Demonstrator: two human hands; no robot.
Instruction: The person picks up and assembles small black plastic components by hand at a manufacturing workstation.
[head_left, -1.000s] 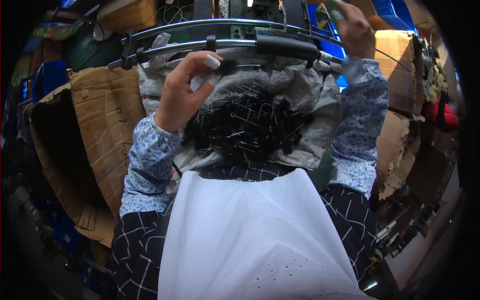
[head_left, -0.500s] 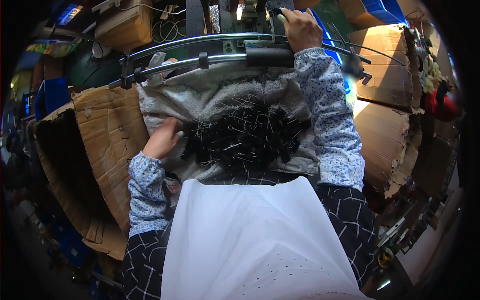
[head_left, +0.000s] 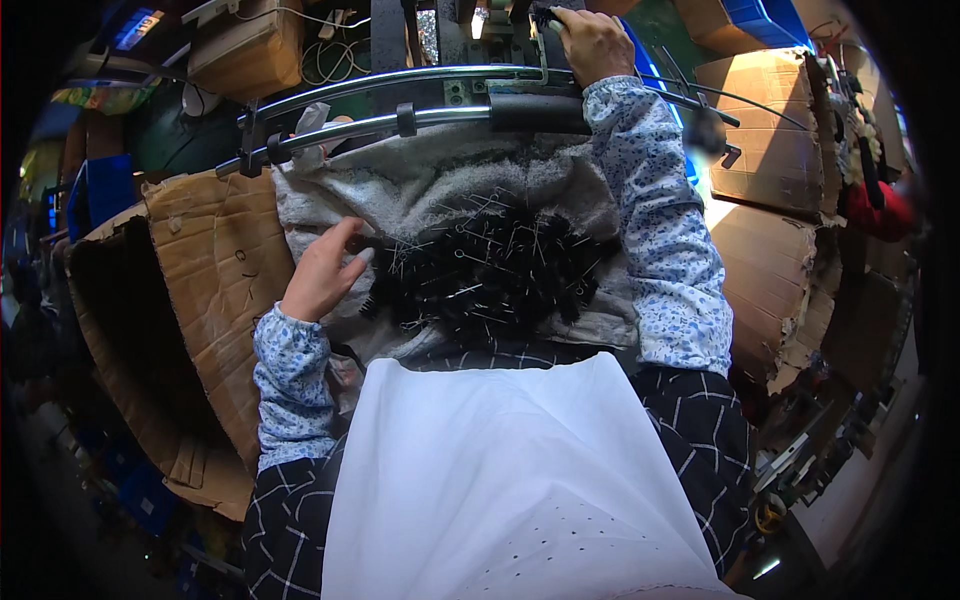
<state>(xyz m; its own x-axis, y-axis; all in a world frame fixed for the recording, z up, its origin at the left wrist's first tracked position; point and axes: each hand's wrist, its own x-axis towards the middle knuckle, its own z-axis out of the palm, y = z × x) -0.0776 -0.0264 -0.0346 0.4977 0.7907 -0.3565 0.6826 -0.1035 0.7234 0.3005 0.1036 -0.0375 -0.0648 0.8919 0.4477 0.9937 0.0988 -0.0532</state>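
A heap of small black parts with thin metal pins (head_left: pixel 490 270) lies on a grey towel (head_left: pixel 420 180) spread over my lap. My left hand (head_left: pixel 322 272) rests at the heap's left edge, fingers apart and touching the outermost pieces. My right hand (head_left: pixel 592 40) is raised to the machine at the top, closed around a dark handle or part there; what it grips is partly hidden. Curved metal bars (head_left: pixel 400 95) of the machine run across just above the towel.
A worn open cardboard box (head_left: pixel 200 290) stands on the left. More cardboard boxes (head_left: pixel 770 210) stand on the right. A white apron (head_left: pixel 500 480) covers my lap below. A brown box with cables (head_left: pixel 245 45) sits at top left.
My left hand came down from the metal bar to the left edge of the heap. My right hand shifted left along the machine's top, still raised.
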